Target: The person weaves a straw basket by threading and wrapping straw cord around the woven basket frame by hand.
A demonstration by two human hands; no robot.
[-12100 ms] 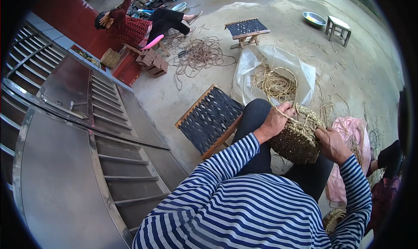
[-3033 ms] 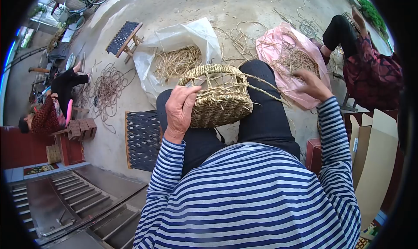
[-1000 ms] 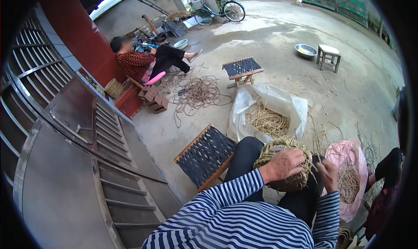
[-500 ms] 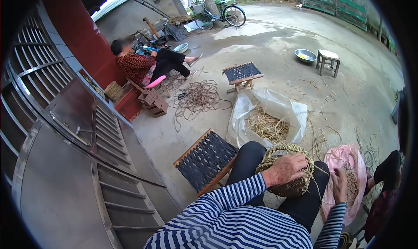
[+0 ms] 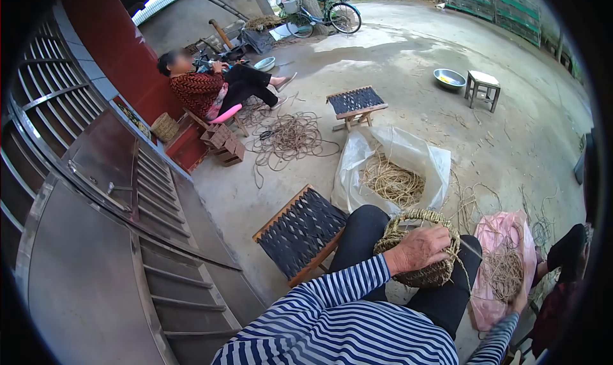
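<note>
A small woven straw basket (image 5: 424, 277) with an upright loop handle rests on my lap between my thighs. My left hand (image 5: 423, 249) is closed on its near right rim, fingers curled over the edge. A loose straw strand hangs from the basket's right side across my right thigh. My right hand (image 5: 520, 299) is out at the right, by the lower right edge of a pink plastic bag (image 5: 488, 311). It is smeared by motion, so its fingers and anything in them cannot be made out. Coiled straw cord (image 5: 504, 272) lies in the pink bag.
Ahead of my knees stands a white plastic bag (image 5: 348, 186) of straw cord (image 5: 394, 181). Black-webbed stools (image 5: 300, 234) stand left and ahead. A seated person (image 5: 198, 93) is beyond brown cord (image 5: 290, 138). Another person's dark-clad leg (image 5: 567, 250) is at the right. A metal basin (image 5: 449, 79) lies farther off.
My right hand has moved down and to the right, from over the pink bag to its lower right edge. My left hand stays on the basket. The seated person's hands have risen.
</note>
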